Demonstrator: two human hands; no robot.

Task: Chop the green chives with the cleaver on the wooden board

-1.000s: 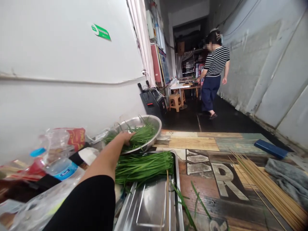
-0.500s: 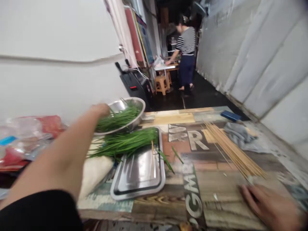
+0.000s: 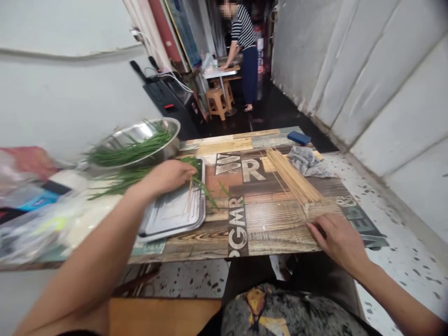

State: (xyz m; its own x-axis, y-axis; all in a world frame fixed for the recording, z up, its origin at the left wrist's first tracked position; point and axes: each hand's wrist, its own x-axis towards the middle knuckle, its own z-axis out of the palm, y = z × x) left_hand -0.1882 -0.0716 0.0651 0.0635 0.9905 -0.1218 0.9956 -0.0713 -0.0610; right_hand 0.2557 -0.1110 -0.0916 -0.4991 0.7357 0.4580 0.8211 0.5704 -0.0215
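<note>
Patchwork-print tabletop (image 3: 210,238) carries long, thin green stalks (image 3: 126,178) — bright, loosely bundled — across the far end of the metal tray (image 3: 171,215) at left. The left hand (image 3: 172,176) covers some, its grip unclear; the right hand (image 3: 338,239) rests near pale skewers (image 3: 296,179), thumb apart from fingers.

The left forearm (image 3: 101,247) extended forward and inward; the left hand (image 3: 170,177) was back uppermost, its fingers bent, grip state indeterminable. The right forearm (image 3: 394,289) angled inward; the right hand (image 3: 338,240) was loosely curled, thumb apart from the fingers. Both hands were positioned well apart.
</note>
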